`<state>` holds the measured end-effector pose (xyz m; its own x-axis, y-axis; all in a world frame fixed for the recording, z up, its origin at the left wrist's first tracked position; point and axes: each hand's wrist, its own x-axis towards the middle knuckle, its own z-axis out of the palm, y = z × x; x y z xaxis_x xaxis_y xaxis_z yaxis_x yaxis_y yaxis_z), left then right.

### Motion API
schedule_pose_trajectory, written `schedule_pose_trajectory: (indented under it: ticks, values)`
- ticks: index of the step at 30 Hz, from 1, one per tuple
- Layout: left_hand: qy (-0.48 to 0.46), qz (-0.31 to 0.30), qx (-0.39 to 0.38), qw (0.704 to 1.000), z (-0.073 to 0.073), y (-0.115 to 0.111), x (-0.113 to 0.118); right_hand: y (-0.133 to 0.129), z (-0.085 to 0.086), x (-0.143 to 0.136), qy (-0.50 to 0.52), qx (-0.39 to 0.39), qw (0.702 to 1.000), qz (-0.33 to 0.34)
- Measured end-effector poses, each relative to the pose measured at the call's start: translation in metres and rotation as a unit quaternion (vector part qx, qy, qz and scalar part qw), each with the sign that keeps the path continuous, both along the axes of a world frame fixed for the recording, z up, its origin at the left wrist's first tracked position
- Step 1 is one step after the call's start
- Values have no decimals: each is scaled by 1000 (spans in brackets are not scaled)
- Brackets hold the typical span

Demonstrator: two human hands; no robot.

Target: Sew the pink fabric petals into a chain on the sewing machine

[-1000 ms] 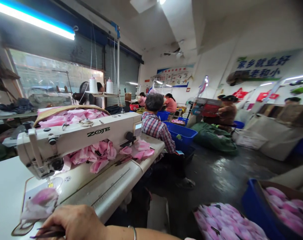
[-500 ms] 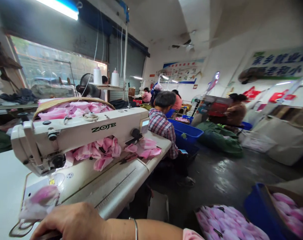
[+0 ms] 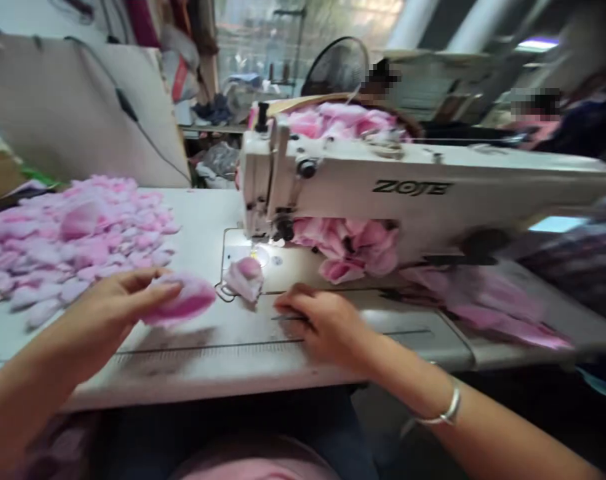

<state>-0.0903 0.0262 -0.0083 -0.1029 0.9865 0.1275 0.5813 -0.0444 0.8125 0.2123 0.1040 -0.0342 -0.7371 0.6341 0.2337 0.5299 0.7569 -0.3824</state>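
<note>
Both curled — left hand (image 3: pixel 117 301) pinching fabric (image 3: pixel 190 300), right hand (image 3: pixel 331 323) clasping tool (image 3: pixel 285 319)

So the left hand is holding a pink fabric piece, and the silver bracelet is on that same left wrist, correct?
Not quite: the silver bracelet is on the other arm, at the wrist of the right hand, as the current head view shows. The left hand is indeed holding a pink fabric piece.

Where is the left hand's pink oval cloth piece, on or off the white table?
Off: the left hand holds the cloth piece raised; a shadow lies below on the table.
</note>
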Motion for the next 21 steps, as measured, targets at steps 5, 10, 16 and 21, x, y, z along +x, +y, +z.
schedule_pose_trajectory:
  ticks: [5, 10, 16, 21]
  values:
    - [82, 48, 43, 994, 34, 29, 4, 30, 5, -4, -97, 66, 993, 11]
    - [531, -34, 337, 777, 40, 51, 60, 32, 4, -34, -203, 121, 970, 56]
    - [581, -183, 284, 741, -9, 70, 91, 28, -2, -44, -211, 108, 970, 51]
    - [528, -183, 203, 804, -20, 82, 64, 26, 3, -41, -181, 56, 981, 45]
